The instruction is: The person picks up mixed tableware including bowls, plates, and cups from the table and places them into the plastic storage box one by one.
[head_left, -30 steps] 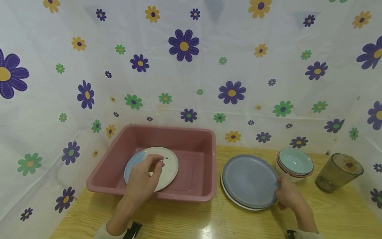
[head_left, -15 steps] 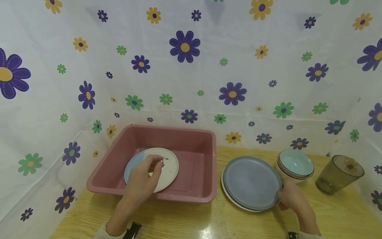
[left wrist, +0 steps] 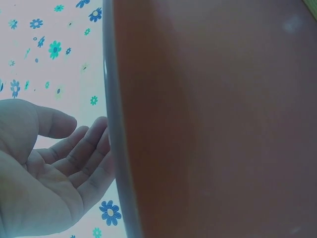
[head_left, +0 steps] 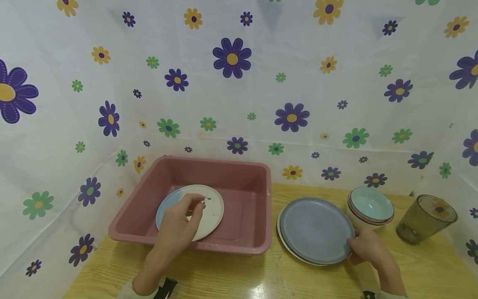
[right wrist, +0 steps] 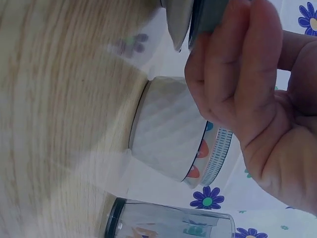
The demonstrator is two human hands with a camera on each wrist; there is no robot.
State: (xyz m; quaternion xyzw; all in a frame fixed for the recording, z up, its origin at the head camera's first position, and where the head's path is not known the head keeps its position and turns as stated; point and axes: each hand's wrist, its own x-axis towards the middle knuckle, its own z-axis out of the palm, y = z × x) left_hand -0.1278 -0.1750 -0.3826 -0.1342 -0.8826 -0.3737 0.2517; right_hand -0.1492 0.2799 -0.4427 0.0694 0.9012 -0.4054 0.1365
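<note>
In the head view my left hand hovers over the pink basin, fingers loosely bent and nothing held. Beneath it a round plate, pale blue and cream, lies in the basin. The left wrist view shows that hand beside the basin wall. To the right, a grey-blue plate sits atop a white plate on the table. My right hand pinches the grey-blue plate's right rim; in the right wrist view the fingers curl around that edge.
Stacked bowls, the top one pale turquoise, stand just behind my right hand. A tinted drinking glass is at the far right. Flowered sheeting encloses the back and sides of the wooden table.
My right hand has shifted slightly right, and the grey-blue plate has moved a little with it over the white plate. The left hand has stayed put.
</note>
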